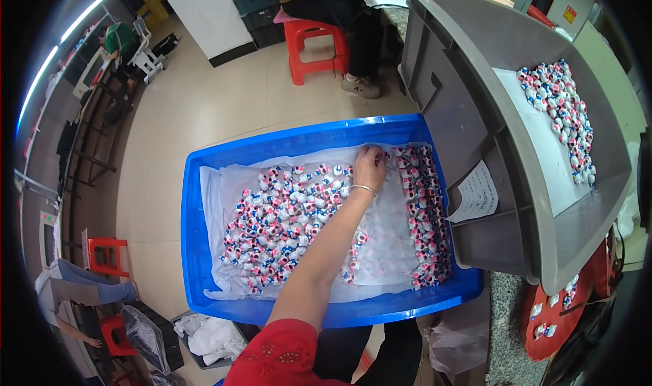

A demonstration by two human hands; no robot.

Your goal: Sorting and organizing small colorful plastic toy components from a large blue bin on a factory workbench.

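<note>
My left hand point(370, 170), a bracelet at its wrist, reaches to the far side of a blue plastic bin point(188, 236). Its fingers are pinched at a small painted figurine, mostly hidden by the fingertips. Loose white, pink and blue figurines point(282, 213) lie scattered left of my forearm, on white lining paper point(387, 250). Along the bin's right wall, more figurines point(422, 230) stand packed in close rows. Between the two groups the paper shows bare, with a few pieces near my forearm. My right hand is out of view.
A large grey bin point(475, 100) stands tilted at the right, holding more figurines point(564, 121) on white paper. A red piece point(560, 325) with several figurines lies by a speckled countertop point(516, 325). Beyond the blue bin, a person sits on a red stool point(316, 46).
</note>
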